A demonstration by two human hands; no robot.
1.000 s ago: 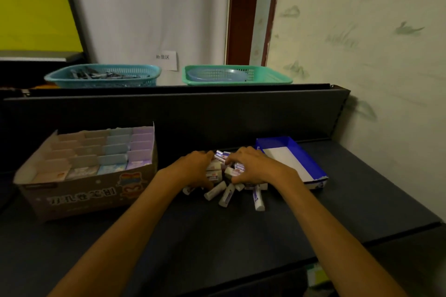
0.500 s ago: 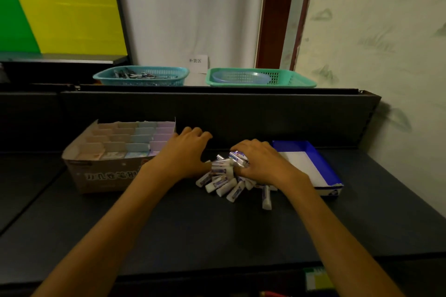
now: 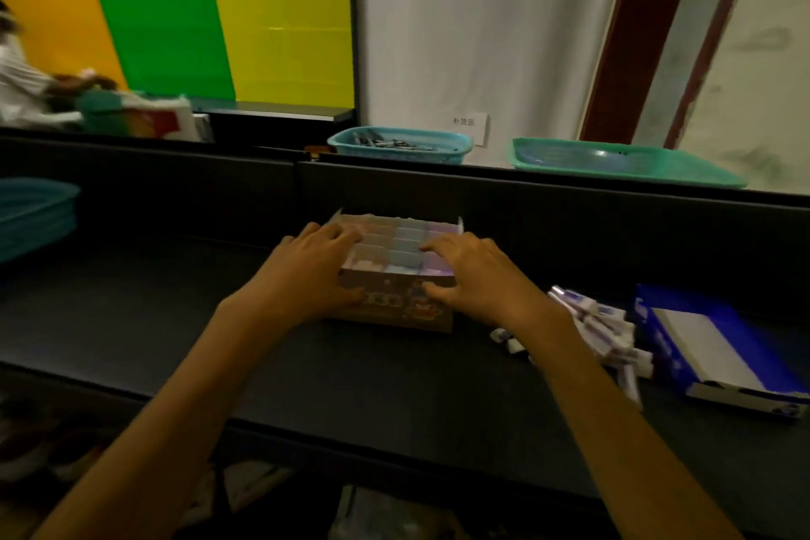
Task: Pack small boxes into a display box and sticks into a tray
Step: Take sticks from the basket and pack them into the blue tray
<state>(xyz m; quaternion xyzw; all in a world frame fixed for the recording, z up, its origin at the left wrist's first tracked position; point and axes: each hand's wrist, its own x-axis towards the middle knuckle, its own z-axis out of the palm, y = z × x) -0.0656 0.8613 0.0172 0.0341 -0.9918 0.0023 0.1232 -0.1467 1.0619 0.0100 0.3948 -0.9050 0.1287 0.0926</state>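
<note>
A cardboard display box (image 3: 396, 313) with pastel small boxes (image 3: 405, 248) in rows stands on the dark table in front of me. My left hand (image 3: 307, 272) grips its left front corner, fingers over the top and thumb on the front wall. At the right front corner my right hand (image 3: 475, 276) holds it the same way. A pile of white sticks (image 3: 607, 331) lies to the right, past my right wrist. Beyond the pile sits the blue tray (image 3: 657, 333) with a white floor, and no sticks show in it.
A dark partition wall (image 3: 570, 215) rises behind the box. On the ledge beyond stand a teal basket (image 3: 399, 145) of small items and a flat green tray (image 3: 627, 162). Stacked teal baskets (image 3: 30, 210) sit at far left. A person works at the back left.
Both hands have left the stick pile and moved left onto the display box, which they now hold. The view has swung left.
</note>
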